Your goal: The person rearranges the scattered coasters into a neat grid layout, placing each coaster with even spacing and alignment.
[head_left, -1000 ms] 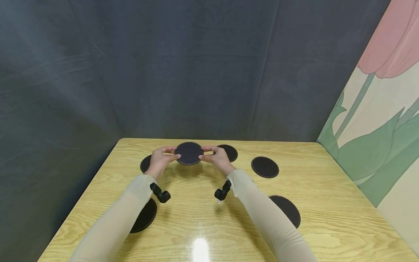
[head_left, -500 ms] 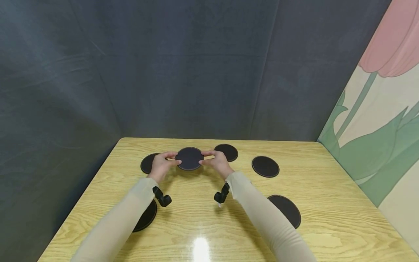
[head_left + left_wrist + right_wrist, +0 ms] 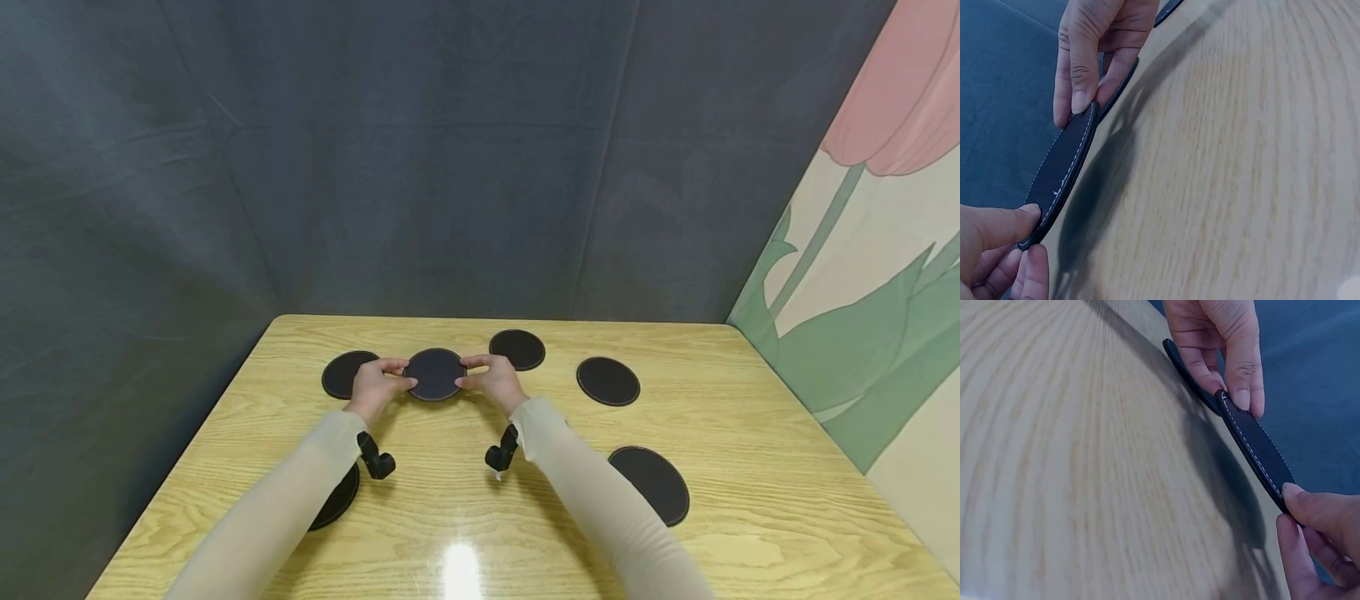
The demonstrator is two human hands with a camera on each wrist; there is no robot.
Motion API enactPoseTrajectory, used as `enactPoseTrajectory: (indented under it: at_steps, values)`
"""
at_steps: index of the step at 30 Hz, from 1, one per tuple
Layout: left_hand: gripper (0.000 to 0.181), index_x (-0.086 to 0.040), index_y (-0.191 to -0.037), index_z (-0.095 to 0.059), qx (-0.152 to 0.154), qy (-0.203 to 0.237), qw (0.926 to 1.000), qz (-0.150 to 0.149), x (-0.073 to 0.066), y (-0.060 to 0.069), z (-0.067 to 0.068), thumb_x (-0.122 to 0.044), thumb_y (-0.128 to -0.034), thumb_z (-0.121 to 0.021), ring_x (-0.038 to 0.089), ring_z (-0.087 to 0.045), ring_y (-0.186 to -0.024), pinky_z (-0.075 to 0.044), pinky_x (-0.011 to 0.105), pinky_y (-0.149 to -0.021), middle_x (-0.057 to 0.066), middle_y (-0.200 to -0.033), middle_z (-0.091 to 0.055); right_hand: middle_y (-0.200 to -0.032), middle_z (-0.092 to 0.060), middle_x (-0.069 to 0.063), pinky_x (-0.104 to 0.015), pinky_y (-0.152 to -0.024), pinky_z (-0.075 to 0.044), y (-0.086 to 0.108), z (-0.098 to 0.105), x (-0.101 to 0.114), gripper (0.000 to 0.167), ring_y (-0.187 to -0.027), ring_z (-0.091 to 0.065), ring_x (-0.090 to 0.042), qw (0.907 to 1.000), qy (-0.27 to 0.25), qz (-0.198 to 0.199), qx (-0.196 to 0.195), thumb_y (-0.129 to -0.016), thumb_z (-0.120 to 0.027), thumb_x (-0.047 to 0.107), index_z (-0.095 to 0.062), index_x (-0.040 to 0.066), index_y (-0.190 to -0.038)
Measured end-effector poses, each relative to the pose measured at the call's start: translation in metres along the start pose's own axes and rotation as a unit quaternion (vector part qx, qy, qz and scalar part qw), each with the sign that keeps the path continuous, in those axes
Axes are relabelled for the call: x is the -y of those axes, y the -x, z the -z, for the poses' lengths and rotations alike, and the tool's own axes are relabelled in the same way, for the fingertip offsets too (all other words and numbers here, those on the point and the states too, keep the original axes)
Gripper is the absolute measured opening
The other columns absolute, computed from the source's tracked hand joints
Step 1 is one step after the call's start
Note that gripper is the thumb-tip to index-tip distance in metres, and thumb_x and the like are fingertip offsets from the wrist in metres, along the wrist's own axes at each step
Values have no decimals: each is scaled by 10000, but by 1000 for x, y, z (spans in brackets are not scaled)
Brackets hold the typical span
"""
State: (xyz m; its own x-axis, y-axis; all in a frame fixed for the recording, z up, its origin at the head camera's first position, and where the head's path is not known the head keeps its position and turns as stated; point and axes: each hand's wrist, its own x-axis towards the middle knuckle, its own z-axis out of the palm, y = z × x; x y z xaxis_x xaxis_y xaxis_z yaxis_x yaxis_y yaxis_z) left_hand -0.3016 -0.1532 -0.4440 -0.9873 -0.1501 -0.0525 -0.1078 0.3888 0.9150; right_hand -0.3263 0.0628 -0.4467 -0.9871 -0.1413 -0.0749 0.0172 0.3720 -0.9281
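A round black coaster [image 3: 435, 375] with pale stitching round its rim is held between both hands, a little above the wooden table. My left hand [image 3: 375, 387] pinches its left edge, thumb on top and fingers beneath. On the opposite edge, my right hand [image 3: 495, 383] pinches it the same way. The left wrist view shows the coaster's stitched face [image 3: 1063, 156] tilted, with its shadow falling on the wood apart from it. In the right wrist view the coaster [image 3: 1257, 450] spans thumb to thumb. The fingers underneath are partly hidden.
Other black coasters lie flat: one at back left [image 3: 348, 375], partly behind my left hand, one at back right [image 3: 517, 349], one further right [image 3: 608, 381]. Sleeves partly cover the front-left coaster [image 3: 337, 498] and front-right coaster [image 3: 651, 483]. A dark curtain [image 3: 450, 167] hangs behind the table [image 3: 750, 433].
Both hands have brought the held coaster lower in the head view, slightly nearer to me. Their pinch on its edges is unchanged, and the other coasters stay where they were.
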Motion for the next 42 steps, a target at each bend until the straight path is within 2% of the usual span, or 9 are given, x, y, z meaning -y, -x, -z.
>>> enactPoseTrajectory:
  at_steps: [3,7,13,18,21,28,34,42]
  values:
    - [386,-87,-1173,-699,-27,-39,10000,45,2,-1,-2,-99,-797,-785,236,-549,-1029,-484,332,-820,105,-1111,-613,-1281,-628,-63,-398,-966,-507,-1,-1,-3,384,-1310,-471,-274,10000,74,25,8,-798,-793,107,-707,126,-1172]
    - [379,-67,-1152,-707,-49,-154,9998,79,3,-2,-4,-81,-784,-794,238,-557,-997,-484,343,-828,105,-1067,-625,-1226,-661,-71,-420,-1036,-455,-3,-2,-7,383,-1332,-448,-289,9996,269,64,-47,-785,-801,98,-713,106,-1157]
    - [398,-48,-1169,-699,-71,-407,9991,27,4,-2,-6,-63,-783,-792,261,-591,-1008,-515,378,-855,125,-1076,-641,-1177,-693,-76,-398,-1044,-448,-7,-4,-10,369,-1224,-555,-265,9987,480,62,-130,-773,-811,85,-727,97,-1132]
    - [399,-53,-1177,-695,-12,-467,9989,55,5,-3,-8,-60,-789,-788,267,-580,-1017,-510,386,-866,125,-1082,-635,-1135,-704,-87,-328,-912,-528,-6,-3,-10,349,-1061,-649,-225,9989,460,92,-98,-765,-816,75,-738,86,-1105]
    - [399,-55,-1174,-697,-4,-514,9987,60,4,-3,-8,-63,-786,-790,268,-577,-1017,-504,396,-883,124,-1080,-637,-1114,-709,-91,-299,-850,-544,-5,-4,-11,342,-1021,-657,-214,9989,434,110,-104,-762,-817,73,-741,82,-1095]
    - [402,-51,-1166,-703,-61,-663,9978,8,5,-6,-9,-63,-776,-798,278,-584,-1012,-502,408,-894,136,-1079,-647,-1168,-693,-103,-341,-919,-530,-7,-8,-12,349,-1115,-619,-257,9991,387,4,-194,-775,-800,46,-732,61,-1117]
    - [385,-61,-1157,-706,-9,-747,9971,105,4,-7,-10,-66,-783,-794,282,-582,-1016,-508,419,-894,130,-1091,-648,-1140,-706,-93,-372,-996,-485,-8,-9,-12,339,-1131,-610,-262,9977,600,-58,-310,-766,-811,63,-742,74,-1099]
    - [370,-57,-1136,-713,-42,-869,9960,190,1,-7,-12,-46,-775,-796,271,-587,-1013,-513,394,-877,128,-1077,-660,-1118,-714,-85,-381,-1010,-475,-10,-9,-11,343,-1125,-612,-262,9974,632,-86,-345,-750,-821,58,-749,82,-1085]
